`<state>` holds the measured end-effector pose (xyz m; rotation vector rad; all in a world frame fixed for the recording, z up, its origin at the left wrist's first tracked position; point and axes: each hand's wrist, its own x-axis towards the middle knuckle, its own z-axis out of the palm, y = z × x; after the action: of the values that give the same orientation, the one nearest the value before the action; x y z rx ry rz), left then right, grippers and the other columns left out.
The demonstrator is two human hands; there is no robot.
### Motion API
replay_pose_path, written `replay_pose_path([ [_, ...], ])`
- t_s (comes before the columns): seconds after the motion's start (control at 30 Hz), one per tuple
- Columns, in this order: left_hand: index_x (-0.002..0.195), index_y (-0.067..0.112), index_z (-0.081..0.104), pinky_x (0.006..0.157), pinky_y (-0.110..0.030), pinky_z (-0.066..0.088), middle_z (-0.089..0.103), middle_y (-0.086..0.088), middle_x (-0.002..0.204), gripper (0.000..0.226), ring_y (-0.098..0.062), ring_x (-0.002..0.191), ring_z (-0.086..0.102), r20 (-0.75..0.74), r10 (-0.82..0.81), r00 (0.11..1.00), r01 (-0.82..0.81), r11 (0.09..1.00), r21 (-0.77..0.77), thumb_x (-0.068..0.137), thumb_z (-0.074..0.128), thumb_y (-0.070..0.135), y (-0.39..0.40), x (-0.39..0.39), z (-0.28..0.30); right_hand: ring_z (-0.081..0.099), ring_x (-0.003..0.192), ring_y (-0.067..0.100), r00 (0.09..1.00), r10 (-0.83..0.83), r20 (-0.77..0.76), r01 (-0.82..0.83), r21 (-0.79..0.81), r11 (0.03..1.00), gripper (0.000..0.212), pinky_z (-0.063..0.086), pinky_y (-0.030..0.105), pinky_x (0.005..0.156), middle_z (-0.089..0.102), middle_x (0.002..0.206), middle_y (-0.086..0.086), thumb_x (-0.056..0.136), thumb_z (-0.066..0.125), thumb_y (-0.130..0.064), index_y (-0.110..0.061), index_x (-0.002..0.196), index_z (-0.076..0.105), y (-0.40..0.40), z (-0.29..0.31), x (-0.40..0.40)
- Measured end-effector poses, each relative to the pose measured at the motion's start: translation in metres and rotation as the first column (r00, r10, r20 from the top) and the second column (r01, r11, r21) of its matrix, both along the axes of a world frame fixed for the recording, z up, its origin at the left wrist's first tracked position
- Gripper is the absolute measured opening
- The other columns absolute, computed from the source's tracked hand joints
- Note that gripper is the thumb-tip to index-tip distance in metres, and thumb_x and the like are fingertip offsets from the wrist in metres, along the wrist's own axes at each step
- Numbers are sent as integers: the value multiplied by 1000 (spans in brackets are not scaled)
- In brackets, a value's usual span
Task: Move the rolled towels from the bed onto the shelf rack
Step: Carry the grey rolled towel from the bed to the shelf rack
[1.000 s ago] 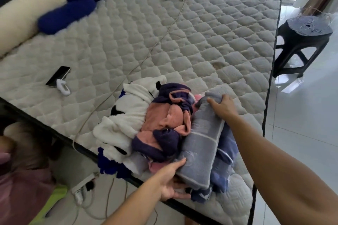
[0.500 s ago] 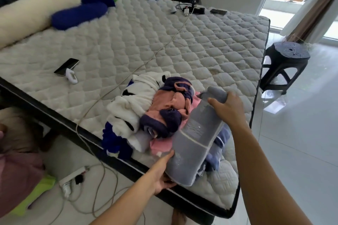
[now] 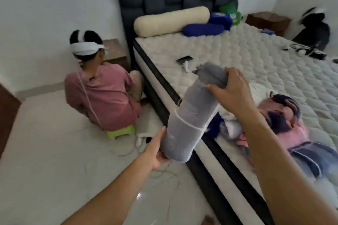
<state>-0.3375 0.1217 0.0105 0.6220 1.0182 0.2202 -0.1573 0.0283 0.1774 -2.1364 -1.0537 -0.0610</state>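
A grey rolled towel [image 3: 190,118] with thin white stripes hangs in the air over the bed's near edge, tilted. My right hand [image 3: 232,89] grips its upper end from above. My left hand [image 3: 155,150] holds its lower end from below, fingers partly hidden behind the roll. Several other rolled towels stay on the bed [image 3: 256,56] to the right: a pink and purple one [image 3: 281,115], a white one [image 3: 232,124] and a blue striped one [image 3: 311,153]. No shelf rack is in view.
A person in pink [image 3: 104,95] sits on a green stool [image 3: 120,131] on the floor left of the bed. A power strip and cables [image 3: 142,139] lie beside them. A phone [image 3: 184,59], a cream bolster [image 3: 172,21] and blue cushions [image 3: 203,29] lie on the mattress.
Both hands have lifted the grey towel off the pile and carried it left, past the bed's edge. The view has swung left, bringing the seated person and the headboard into sight.
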Motion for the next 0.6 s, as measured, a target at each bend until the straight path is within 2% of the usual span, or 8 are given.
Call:
replay_pose_path([
  [0.07,117,19,64,86,-41,54,65,-4,127,50,-27,112,62,40,154,987,-156,987,36,87,53,58,29,-59,12,48,95,23,985,172,0,-172,41,984,43,35,31,76,49,104,5,81,68,-32,-4,110,50,52,16,-50],
  [0.13,120,22,60,87,-43,51,63,-5,128,47,-29,113,60,84,297,951,-303,950,71,89,51,57,51,-112,26,52,98,28,947,319,31,-321,76,944,43,36,31,75,54,107,12,81,69,-31,-3,109,51,100,30,-100],
  [0.27,124,25,62,104,-47,46,63,1,131,47,-27,123,57,181,545,819,-565,821,79,90,50,56,85,-213,38,54,103,29,793,599,112,-608,87,789,47,37,30,78,57,112,13,81,68,-32,-5,115,51,186,54,-208],
  [0.4,128,29,61,107,-50,43,64,2,133,47,-26,123,58,219,734,643,-763,639,101,93,44,56,107,-306,39,54,105,30,591,784,190,-804,59,592,49,36,30,79,57,114,14,80,67,-35,-6,117,53,256,67,-314],
  [0.5,136,24,53,109,-47,41,60,-2,135,50,-31,131,50,266,849,456,-888,456,68,97,38,51,119,-363,47,48,94,21,421,880,219,-906,51,420,45,34,28,76,52,108,6,81,66,-32,-7,116,53,294,69,-393],
  [0.57,134,19,53,102,-46,45,64,-5,122,49,-32,126,54,250,910,331,-943,316,101,97,40,49,127,-396,47,49,93,19,286,931,228,-958,58,281,41,34,26,75,51,105,5,81,66,-29,-7,113,53,319,67,-444],
  [0.6,132,21,56,101,-46,47,68,-5,116,46,-31,119,59,248,931,267,-963,252,92,97,41,48,130,-409,44,53,100,22,224,949,222,-975,56,217,41,37,26,77,53,109,6,81,67,-29,-8,114,53,329,64,-464],
])
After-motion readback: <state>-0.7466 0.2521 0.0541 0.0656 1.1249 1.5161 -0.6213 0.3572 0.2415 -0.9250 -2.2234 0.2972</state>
